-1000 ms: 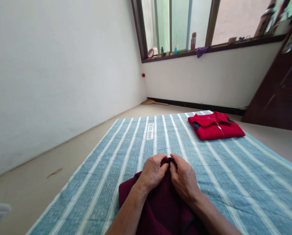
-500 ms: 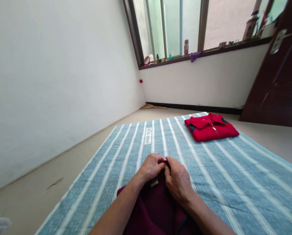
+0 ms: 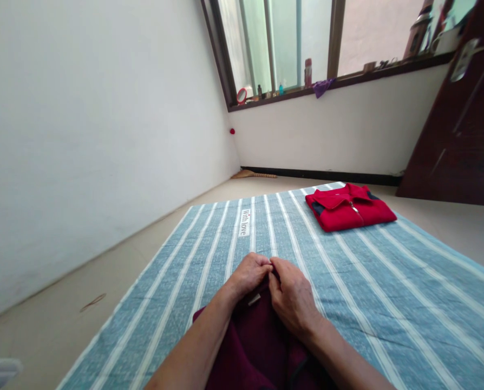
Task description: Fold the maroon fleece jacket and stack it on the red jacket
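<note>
Closest to the person, at 6 o'clock, a dark red cloth [image 3: 262, 341] lies on the near end of a blue striped blanket [image 3: 388, 281]. Both arms reach over it. The left hand [image 3: 248, 276] and the right hand [image 3: 293, 295] meet at its far edge, fingertips touching each other. Each hand's fingers are curled tight and pinch that edge (the part they hold is hidden under the knuckles). A small pale tag [image 3: 254, 299] peeks out just under the left hand. Farther off, at 1 o'clock from the hands, a folded bright red jacket [image 3: 350, 207] rests on the blanket, well apart from them. At 12 o'clock a white label [image 3: 245, 222] is sewn on a stripe. Beyond is a window sill [image 3: 347, 81] with little bottles.
</note>
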`<state>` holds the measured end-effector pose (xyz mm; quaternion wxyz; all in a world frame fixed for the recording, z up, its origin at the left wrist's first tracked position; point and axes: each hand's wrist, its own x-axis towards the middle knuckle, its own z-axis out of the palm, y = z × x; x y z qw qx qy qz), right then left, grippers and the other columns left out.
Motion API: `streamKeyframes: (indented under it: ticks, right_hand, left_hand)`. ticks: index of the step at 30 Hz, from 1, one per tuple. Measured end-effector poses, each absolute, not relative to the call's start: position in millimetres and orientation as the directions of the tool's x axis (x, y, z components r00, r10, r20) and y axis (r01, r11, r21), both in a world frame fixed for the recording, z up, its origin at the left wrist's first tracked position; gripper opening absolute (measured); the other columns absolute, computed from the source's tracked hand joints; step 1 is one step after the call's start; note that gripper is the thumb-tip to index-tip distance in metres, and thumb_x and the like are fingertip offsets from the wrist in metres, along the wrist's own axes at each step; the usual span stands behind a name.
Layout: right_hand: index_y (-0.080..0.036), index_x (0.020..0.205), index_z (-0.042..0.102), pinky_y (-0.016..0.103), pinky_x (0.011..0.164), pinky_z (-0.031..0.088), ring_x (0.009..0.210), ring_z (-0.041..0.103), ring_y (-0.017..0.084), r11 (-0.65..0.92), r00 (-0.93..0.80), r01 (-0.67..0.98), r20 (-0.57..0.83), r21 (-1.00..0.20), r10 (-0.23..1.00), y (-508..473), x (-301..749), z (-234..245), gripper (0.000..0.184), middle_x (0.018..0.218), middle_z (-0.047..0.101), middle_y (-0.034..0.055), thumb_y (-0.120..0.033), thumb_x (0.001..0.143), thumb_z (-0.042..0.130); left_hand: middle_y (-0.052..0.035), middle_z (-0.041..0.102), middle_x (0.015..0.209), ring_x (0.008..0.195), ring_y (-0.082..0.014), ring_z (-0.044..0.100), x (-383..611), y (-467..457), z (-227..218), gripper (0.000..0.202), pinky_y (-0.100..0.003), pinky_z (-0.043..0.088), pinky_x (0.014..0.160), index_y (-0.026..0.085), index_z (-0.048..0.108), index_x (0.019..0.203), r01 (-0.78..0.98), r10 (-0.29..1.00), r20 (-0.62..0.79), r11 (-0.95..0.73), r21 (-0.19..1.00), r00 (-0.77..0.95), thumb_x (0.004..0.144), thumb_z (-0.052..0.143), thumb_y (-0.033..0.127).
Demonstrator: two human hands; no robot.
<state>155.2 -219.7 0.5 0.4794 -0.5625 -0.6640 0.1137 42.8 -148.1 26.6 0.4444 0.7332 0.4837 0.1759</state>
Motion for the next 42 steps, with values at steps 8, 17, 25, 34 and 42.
streamKeyframes:
  ticks: [8,17,25,34,42]
  right_hand:
    - [-0.019,0.105,0.057,0.034,0.085,0.046,0.093,0.057,0.019,0.437,0.008,0.51,0.512,-0.741,0.859,-220,155,5,0.027,0.099,0.064,0.0065,-0.012,0.088,0.038]
    - [-0.02,0.119,0.055,0.04,0.095,0.046,0.111,0.054,0.02,0.553,-0.056,0.423,0.588,-0.718,0.807,-217,155,-3,0.035,0.121,0.058,0.0101,-0.012,0.089,0.037]
    - [-0.019,0.122,0.052,0.04,0.098,0.043,0.116,0.051,0.019,0.525,-0.086,0.4,0.539,-0.751,0.838,-216,155,-6,0.036,0.124,0.056,0.0107,-0.014,0.09,0.037]
    - [-0.019,0.105,0.056,0.035,0.087,0.047,0.098,0.056,0.019,0.504,-0.086,0.46,0.528,-0.731,0.845,-218,155,-3,0.025,0.102,0.06,0.008,-0.015,0.09,0.036]
    - [-0.019,0.107,0.055,0.034,0.089,0.046,0.104,0.055,0.019,0.503,-0.082,0.507,0.541,-0.7,0.837,-219,155,-4,0.027,0.109,0.06,0.0092,-0.012,0.088,0.038]
  left_hand:
    - [-0.0011,0.065,0.062,0.073,-0.0213,0.06,45,-147,26,0.022,-0.028,0.048,0.065,0.015,0.067,0.061,0.584,0.866,-0.116,-0.224,0.78,0.487,0.069,0.047,0.02]
    - [-0.0046,0.069,0.07,0.077,-0.0223,0.061,37,-141,14,0.02,-0.029,0.048,0.067,0.014,0.065,0.065,0.658,0.923,-0.032,-0.248,0.711,0.382,0.069,0.046,0.017]
    - [-0.0037,0.07,0.076,0.078,-0.02,0.063,37,-140,10,0.024,-0.027,0.046,0.068,0.014,0.066,0.069,0.662,0.904,-0.043,-0.278,0.695,0.425,0.069,0.042,0.016]
    - [-0.0002,0.061,0.061,0.059,-0.016,0.054,15,-155,45,0.025,-0.024,0.038,0.054,0.015,0.063,0.069,0.728,0.896,-0.144,-0.239,0.643,0.421,0.07,0.052,0.037]
    - [0.0012,0.056,0.055,0.053,-0.0131,0.048,-4,-168,49,0.022,-0.023,0.034,0.051,0.015,0.061,0.061,0.757,0.94,-0.167,-0.125,0.641,0.297,0.065,0.053,0.035]
